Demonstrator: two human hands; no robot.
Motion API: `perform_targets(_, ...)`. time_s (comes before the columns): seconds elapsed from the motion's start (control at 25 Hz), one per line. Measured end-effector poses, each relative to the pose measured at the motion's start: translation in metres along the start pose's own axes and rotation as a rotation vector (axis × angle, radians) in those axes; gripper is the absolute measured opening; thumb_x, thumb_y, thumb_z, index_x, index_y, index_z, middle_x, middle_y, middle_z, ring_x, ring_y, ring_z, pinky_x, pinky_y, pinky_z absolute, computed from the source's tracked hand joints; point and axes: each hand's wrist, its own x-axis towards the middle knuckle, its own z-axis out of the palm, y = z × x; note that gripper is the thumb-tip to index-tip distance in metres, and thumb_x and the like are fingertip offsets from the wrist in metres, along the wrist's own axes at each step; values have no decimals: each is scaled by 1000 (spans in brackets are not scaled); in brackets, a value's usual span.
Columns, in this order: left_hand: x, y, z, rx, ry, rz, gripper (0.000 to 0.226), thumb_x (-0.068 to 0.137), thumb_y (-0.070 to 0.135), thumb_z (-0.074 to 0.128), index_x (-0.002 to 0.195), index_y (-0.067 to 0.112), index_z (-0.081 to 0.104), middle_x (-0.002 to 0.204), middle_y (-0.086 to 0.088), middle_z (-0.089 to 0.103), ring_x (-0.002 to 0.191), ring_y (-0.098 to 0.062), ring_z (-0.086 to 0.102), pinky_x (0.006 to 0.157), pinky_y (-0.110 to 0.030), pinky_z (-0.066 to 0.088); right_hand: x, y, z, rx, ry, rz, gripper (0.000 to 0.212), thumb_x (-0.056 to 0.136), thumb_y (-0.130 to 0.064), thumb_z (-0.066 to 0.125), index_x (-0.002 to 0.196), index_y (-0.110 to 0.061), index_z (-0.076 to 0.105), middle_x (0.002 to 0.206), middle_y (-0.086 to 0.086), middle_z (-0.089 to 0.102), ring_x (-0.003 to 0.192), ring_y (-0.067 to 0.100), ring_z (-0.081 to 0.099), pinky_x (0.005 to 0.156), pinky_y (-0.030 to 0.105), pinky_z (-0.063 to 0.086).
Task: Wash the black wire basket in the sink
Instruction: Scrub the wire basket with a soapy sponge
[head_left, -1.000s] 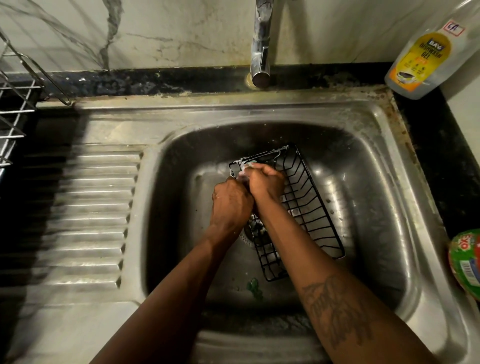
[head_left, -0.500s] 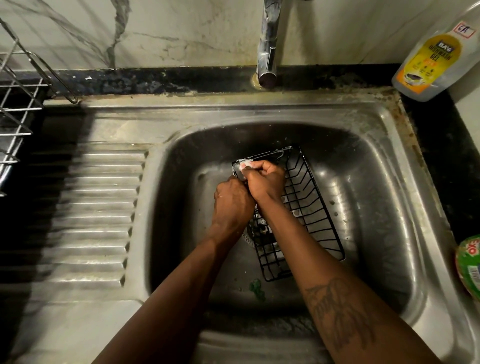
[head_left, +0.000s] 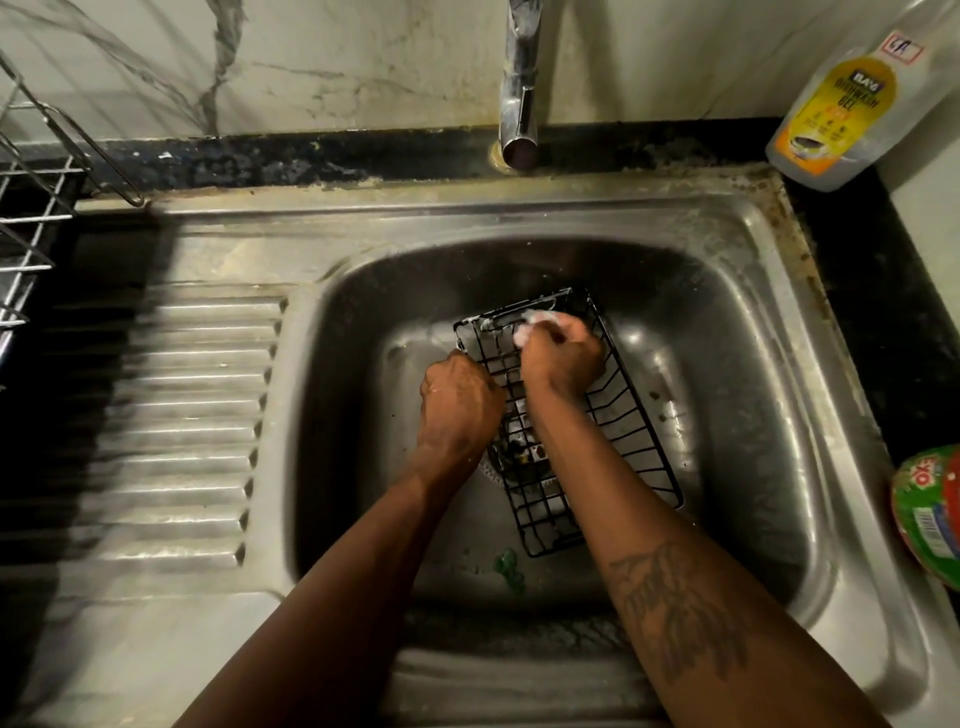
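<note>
Low in the steel sink (head_left: 727, 234), the left hand (head_left: 460, 410) gripped the black wire basket (head_left: 639, 447) by its edge; the right hand (head_left: 563, 358) pinched a white soapy pad (head_left: 535, 319) to its far rim. Mid-scrub, probably; the remaining wires wanted soaping next.

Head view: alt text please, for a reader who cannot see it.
Two bare hands wash a black wire basket lying in a steel sink: the left hand grips its left edge while the right hand rubs a foamy white pad on its far end. A tap stands behind, a dishwash gel bottle at far right, a wire dish rack at left.
</note>
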Motion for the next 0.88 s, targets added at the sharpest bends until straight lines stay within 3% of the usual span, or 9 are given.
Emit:
perform_targets(0.12, -4, 8, -16, 173, -94, 63, 33, 98, 8, 46, 68, 10, 61, 64, 0, 57, 54, -12, 48, 55, -30, 53, 11, 11, -10, -226, 90, -95, 16, 80, -4, 71, 95, -10, 73, 93, 7, 73, 86, 20, 71, 70, 33, 62)
perform_targets(0.24, -11, 15, -26, 132, -81, 76, 43, 100, 6, 38, 57, 15, 42, 58, 8, 42, 47, -4, 36, 44, -19, 34, 10, 14, -7, -378, 6, -124, 19, 77, -7, 76, 92, -15, 69, 88, 4, 72, 79, 18, 71, 64, 36, 63)
perform_targets(0.36, -7, 10, -19, 127, -80, 77, 43, 98, 8, 42, 57, 18, 44, 57, 8, 45, 45, -3, 37, 43, -16, 32, 6, -3, 1, -170, 44, 198, 13, 78, -3, 73, 83, -15, 71, 78, 2, 74, 70, 14, 73, 59, 29, 61)
perform_targets(0.44, -3, 9, -20, 152, -76, 53, 43, 97, 9, 45, 56, 20, 46, 54, 8, 47, 43, -4, 39, 41, -16, 31, 3, -11, 6, 30, 39, 291, 13, 77, 1, 70, 80, -11, 74, 72, 3, 75, 68, 15, 74, 59, 28, 60)
perform_targets(0.56, -2, 6, -13, 127, -76, 55, 34, 97, 12, 47, 63, 15, 55, 63, 2, 53, 53, -10, 47, 52, -25, 45, 2, -8, 6, 171, 25, 282, 14, 79, 7, 74, 86, -5, 75, 78, 11, 76, 65, 15, 74, 58, 23, 58)
perform_targets(0.72, -6, 8, -9, 23, 7, -1, 17, 93, 17, 53, 93, 3, 63, 85, -11, 52, 79, -25, 45, 69, -36, 36, 5, 1, 0, 28, 95, 269, 11, 78, -1, 76, 83, -11, 75, 75, 4, 76, 64, 11, 74, 52, 20, 56)
perform_targets(0.8, -7, 8, -9, 53, -3, -4, 19, 95, 12, 50, 83, 9, 63, 76, -3, 48, 70, -19, 44, 62, -33, 39, 3, 0, 0, 54, 204, 189, 15, 79, -1, 70, 82, -15, 76, 75, 1, 75, 67, 11, 74, 56, 25, 60)
perform_targets(0.88, -11, 9, -13, -4, -41, -18, 39, 99, 6, 43, 64, 15, 58, 61, 7, 45, 52, -9, 41, 48, -25, 41, -2, 2, -3, 137, 311, 141, 17, 82, 0, 69, 93, -11, 77, 86, 3, 75, 73, 11, 73, 58, 23, 61)
